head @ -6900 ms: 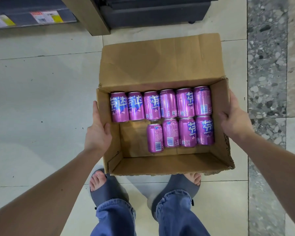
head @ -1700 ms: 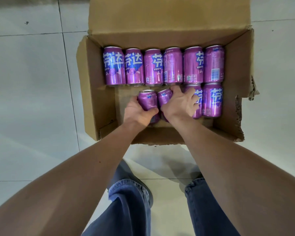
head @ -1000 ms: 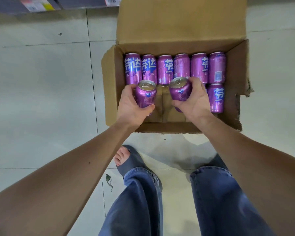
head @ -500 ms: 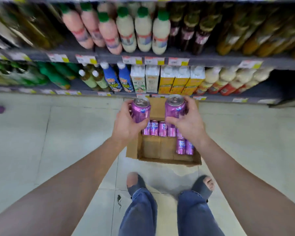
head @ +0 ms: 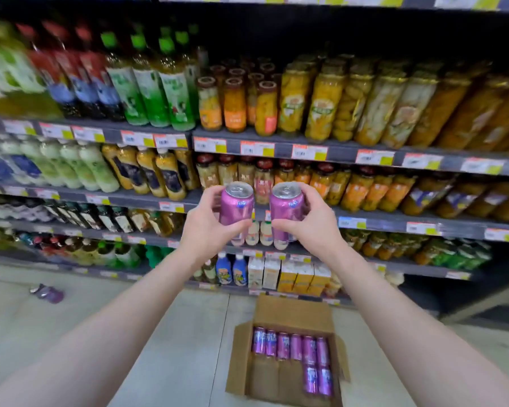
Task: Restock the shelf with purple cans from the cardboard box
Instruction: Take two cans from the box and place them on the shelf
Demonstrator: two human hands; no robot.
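My left hand (head: 209, 230) grips one upright purple can (head: 236, 207), and my right hand (head: 312, 227) grips a second purple can (head: 287, 210) beside it. Both cans are held side by side at chest height in front of the middle shelf (head: 379, 223). Down on the floor stands the open cardboard box (head: 265, 377), with several purple cans (head: 288, 346) lying in a row at its far side and two more at its right.
The shelving holds rows of bottles, fruit jars (head: 321, 104) and juice cartons (head: 294, 277), with price tags along each edge. A small purple object (head: 49, 293) lies on the tiled floor at the left.
Both hands have lifted the two cans from just above the box to shelf height. My view has tilted up from the floor and box to the shelves.
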